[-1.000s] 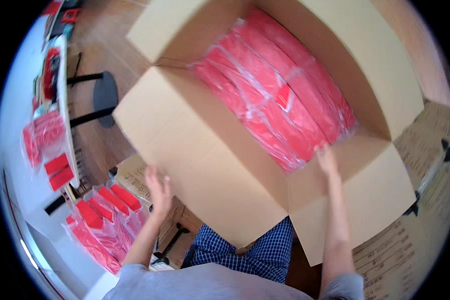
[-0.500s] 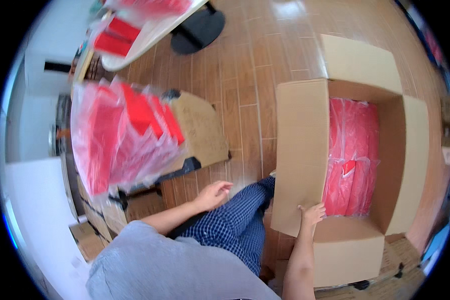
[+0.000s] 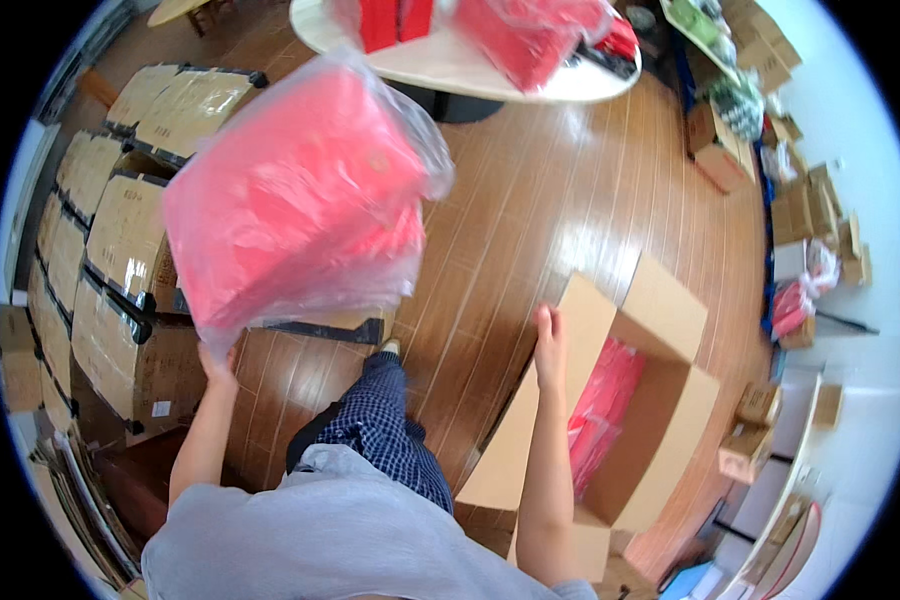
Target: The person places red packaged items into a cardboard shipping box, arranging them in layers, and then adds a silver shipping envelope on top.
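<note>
A large clear plastic bag of flat red goods (image 3: 295,190) stands in front of me at the left; what the goods are I cannot make out. My left hand (image 3: 220,365) closes on the gathered plastic at its lower corner, its fingertips partly hidden. My right hand (image 3: 549,345) is raised beside the left flap of an open cardboard box (image 3: 642,440), loosely curled with nothing seen in it. More plastic-wrapped red packs (image 3: 602,410) lie inside that box. Under the large bag, a carton with a dark corner protector (image 3: 370,330) shows in part.
Stacked taped cartons (image 3: 120,250) line the left side. Ahead is a pale oval table (image 3: 420,65) bearing red goods and plastic-wrapped packs. Boxes (image 3: 715,150) and shelving stand along the right wall. Flattened cardboard (image 3: 80,500) leans at the lower left. Wood-look floor (image 3: 490,230) lies between.
My view has swung left. My right hand has let go of the box flap and lifted. My left hand has gone from free in front of my leg to the large bag's lower corner.
</note>
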Available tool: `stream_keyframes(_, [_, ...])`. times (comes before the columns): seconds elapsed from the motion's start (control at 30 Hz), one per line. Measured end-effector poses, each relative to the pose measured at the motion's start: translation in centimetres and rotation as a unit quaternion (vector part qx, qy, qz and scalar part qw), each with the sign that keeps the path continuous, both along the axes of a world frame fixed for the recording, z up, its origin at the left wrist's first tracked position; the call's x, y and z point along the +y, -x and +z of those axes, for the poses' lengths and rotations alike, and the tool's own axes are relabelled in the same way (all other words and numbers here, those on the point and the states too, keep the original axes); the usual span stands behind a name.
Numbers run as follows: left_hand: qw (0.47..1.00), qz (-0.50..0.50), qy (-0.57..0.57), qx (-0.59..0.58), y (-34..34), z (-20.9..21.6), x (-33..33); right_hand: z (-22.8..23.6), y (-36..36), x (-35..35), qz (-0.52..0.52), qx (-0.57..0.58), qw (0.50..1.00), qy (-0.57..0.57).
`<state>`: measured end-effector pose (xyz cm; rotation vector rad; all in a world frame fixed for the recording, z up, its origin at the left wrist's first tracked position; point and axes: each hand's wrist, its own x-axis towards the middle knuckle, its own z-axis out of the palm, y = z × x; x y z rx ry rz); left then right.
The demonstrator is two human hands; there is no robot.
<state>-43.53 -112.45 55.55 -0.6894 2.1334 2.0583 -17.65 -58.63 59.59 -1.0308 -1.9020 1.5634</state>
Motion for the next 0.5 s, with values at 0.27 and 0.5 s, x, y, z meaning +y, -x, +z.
stream_keyframes(0.27, [0.953,-0.171,-0.248,0.007,1.7,17.3,8.9,16.4,20.6,-2.6,0.212,0.0,0.961,0.177])
stream_keyframes(0.5, [0.953,-0.15,-0.258,-0.054,2.6,14.0,8.0,13.8,25.0,-4.2,0.334,-0.026,0.874,0.352])
